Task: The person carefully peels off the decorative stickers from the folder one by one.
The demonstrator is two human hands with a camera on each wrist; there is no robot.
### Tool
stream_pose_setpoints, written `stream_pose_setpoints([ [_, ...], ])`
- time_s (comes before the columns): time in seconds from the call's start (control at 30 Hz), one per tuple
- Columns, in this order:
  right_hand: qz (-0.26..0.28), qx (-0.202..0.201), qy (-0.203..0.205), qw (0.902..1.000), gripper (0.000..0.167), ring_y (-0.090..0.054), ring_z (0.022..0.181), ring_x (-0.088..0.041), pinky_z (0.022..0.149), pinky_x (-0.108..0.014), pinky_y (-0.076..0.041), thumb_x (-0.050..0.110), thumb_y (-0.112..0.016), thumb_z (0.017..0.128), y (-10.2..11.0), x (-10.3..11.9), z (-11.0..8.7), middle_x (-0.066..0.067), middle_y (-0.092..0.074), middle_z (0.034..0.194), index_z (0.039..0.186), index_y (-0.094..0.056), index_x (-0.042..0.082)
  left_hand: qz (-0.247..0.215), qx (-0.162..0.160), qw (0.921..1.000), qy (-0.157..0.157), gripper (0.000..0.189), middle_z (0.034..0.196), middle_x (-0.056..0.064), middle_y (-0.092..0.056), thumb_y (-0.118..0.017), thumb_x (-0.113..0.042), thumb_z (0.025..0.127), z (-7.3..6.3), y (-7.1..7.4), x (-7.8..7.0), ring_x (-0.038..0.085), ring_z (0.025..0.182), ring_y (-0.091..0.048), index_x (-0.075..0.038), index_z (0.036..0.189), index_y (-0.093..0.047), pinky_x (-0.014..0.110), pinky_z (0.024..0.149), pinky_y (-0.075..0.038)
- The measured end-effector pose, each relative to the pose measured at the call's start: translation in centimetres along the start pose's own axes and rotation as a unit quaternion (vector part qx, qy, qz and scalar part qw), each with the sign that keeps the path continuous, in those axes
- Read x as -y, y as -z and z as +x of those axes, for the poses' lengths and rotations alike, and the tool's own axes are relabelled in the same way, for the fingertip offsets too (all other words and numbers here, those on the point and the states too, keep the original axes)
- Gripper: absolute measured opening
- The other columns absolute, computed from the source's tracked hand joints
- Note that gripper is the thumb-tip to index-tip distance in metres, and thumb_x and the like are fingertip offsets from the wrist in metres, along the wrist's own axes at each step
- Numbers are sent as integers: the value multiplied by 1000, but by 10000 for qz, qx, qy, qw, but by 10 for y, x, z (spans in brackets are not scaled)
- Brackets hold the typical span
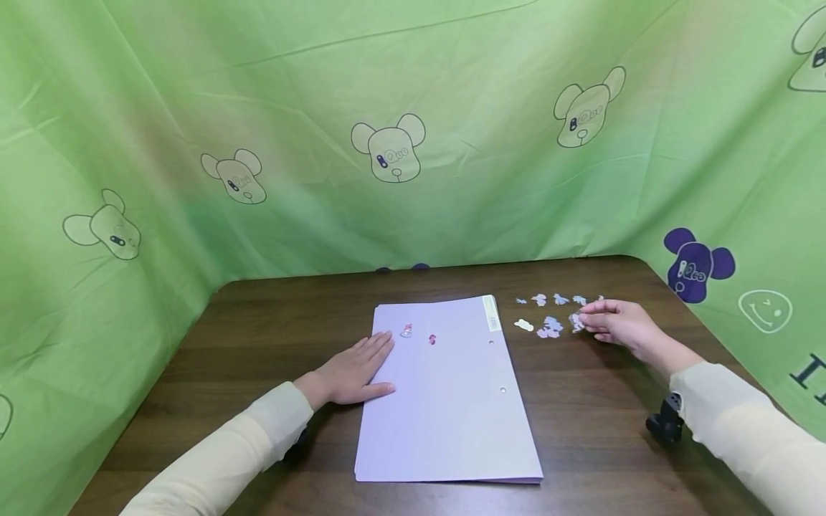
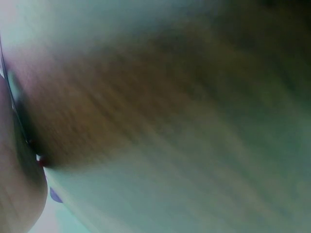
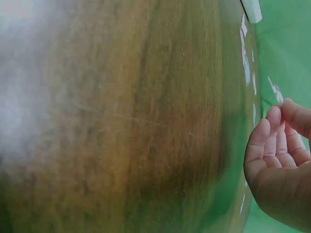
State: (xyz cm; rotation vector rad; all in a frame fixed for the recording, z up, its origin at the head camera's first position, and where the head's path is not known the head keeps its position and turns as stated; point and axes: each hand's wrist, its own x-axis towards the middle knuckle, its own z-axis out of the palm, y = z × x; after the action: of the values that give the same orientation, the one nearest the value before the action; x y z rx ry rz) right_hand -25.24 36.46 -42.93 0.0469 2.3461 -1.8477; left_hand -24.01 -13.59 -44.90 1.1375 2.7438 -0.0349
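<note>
A lilac paper folder (image 1: 445, 416) with two punched holes and a pale label lies on the table. Near its top left are a small pale figure sticker (image 1: 406, 330) and a small pink-red sticker (image 1: 432, 340). My left hand (image 1: 353, 371) rests with straight fingers on the folder's left edge. At the right, my right hand (image 1: 618, 326) pinches a small cut-out sticker (image 3: 277, 92) between thumb and fingertips, raised off the table in the right wrist view. The left wrist view is mostly blurred, with part of the left hand (image 2: 22, 189) at its left edge.
Several loose cut-out stickers (image 1: 551, 326) lie in two rows right of the folder, with a white one (image 1: 524, 325) among them. Brown wooden table (image 1: 271, 322) surrounds the folder. A green printed cloth (image 1: 484, 201) hangs behind and along the sides.
</note>
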Motion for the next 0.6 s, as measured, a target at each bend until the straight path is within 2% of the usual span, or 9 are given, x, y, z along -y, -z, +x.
stream_pose_setpoints([
  [0.23, -536, -134, -9, 9985, 9, -63, 73, -3, 63, -24, -53, 8, -65, 93, 0, 1, 2, 11, -67, 80, 101, -66, 4, -3, 17, 10000, 7, 89, 162, 9, -5, -28, -68, 96, 0, -1, -1, 19, 147, -3, -5, 156, -11, 35, 117, -11],
  [0.43, -917, -243, -60, 9955, 11, -61, 70, -3, 60, -24, -51, 9, -65, 92, 4, -1, 5, 11, -66, 78, 100, -65, 1, 30, 8, 10000, 30, 89, 162, 8, -5, -28, -68, 96, 1, 0, -1, 19, 147, -3, -5, 156, -10, 35, 117, -11],
  [0.6, -1134, -138, -95, 9934, 17, -60, 71, -3, 61, -24, -50, 8, -63, 93, 7, -1, 7, 9, -65, 80, 104, -62, -5, 35, 25, 10000, 37, 88, 162, 8, -4, -28, -68, 96, 1, 1, -1, 19, 147, -2, -5, 156, -10, 35, 117, -10],
])
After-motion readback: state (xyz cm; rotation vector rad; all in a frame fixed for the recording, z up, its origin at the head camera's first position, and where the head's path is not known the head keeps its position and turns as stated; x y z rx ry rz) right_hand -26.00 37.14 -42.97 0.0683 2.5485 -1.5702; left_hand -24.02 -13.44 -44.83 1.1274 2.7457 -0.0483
